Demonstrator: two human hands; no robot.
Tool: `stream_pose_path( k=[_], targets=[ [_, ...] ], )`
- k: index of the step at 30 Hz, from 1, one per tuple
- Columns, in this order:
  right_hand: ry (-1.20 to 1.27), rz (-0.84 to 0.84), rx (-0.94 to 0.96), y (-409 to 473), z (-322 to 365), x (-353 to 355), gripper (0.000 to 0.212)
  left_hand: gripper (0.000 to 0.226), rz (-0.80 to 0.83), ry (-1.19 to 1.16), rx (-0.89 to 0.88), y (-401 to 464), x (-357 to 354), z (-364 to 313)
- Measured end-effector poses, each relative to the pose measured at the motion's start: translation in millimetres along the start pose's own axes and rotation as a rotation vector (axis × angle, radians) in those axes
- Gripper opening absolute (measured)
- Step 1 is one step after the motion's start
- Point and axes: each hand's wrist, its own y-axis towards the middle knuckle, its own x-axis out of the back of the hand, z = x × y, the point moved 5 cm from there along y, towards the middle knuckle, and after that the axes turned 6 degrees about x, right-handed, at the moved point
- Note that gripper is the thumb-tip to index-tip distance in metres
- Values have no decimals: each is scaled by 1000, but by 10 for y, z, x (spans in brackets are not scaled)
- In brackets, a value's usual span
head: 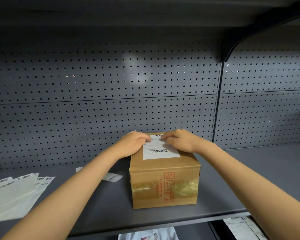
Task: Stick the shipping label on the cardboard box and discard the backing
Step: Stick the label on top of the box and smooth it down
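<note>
The left hand lies palm down on the far left part of the box top, its fingers bent and close together, and the fingertips press on the left edge of the label; it grips nothing. The right hand lies in the same way on the far right part of the top, fingers curled down, with the tips on the upper right area of the label, and it also holds nothing. At the far left of the grey shelf there is a spread pile of white sheets with small barcodes at their upper edges. More to the right, under the left forearm, a small curled white strip lies on the shelf, just beside the box; whether it is the backing cannot be told. The box stands in the middle of the shelf, closed, with yellowish tape around its front and red print on it. The label is flat on the top of the box, white, with one barcode near its front edge and one at its far edge between the two hands. Behind everything a grey perforated wall rises. Under the shelf, at the right, some more printed papers are seen.
</note>
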Motion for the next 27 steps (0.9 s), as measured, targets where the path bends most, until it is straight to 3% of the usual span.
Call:
stream_pose_path(
  k=[5,10,19,27],
  targets=[
    [1,65,-4,101,22,-97,38,44,85,93,18,139,-107,-51],
    [8,21,-65,40,-287,26,39,43,38,20,91,149,34,246],
    [-43,84,17,277,-42,-135,40,41,72,43,64,268,-153,-37],
    [-9,7,-48,165,-361,1,40,41,23,9,121,260,9,240]
  ],
)
